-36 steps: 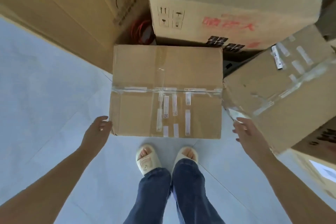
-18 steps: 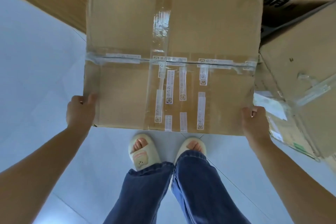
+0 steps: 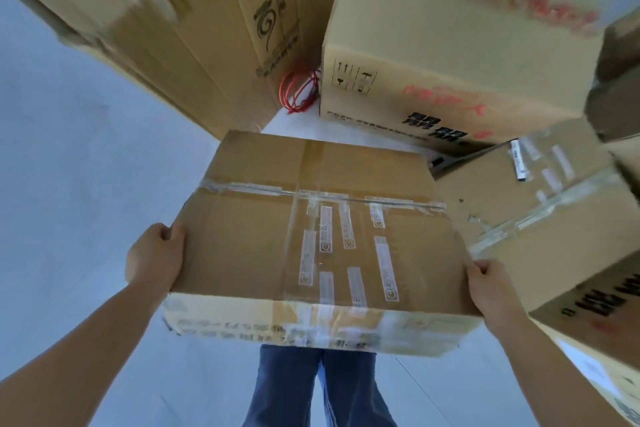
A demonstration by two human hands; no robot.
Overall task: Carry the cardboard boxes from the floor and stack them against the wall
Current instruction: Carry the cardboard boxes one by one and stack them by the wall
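The taped cardboard box (image 3: pixel 318 239) sits at the centre of the view, clear of the pale floor (image 3: pixel 79 166), its top face toward the camera and its long axis running from 9 to 3 o'clock. The left hand (image 3: pixel 154 258) grips its 9 o'clock edge, fingers curled round the corner; the right hand (image 3: pixel 488 282) grips the 3 o'clock edge the same way. Clear tape crosses the top, with strips of white printed labels near the middle; the near side carries more tape and blurred print.

At 11 o'clock leans a tall carton (image 3: pixel 194 31) with a swirl logo. At 1 o'clock stands a large red-lettered box (image 3: pixel 460 55), close beyond the carried box's far edge. Between those two lies a coil of red cord (image 3: pixel 299 90). At 3 o'clock a tilted, taped box (image 3: pixel 554 218) sits just beside the right hand. Blue trouser legs (image 3: pixel 318 388) show below at 6 o'clock.
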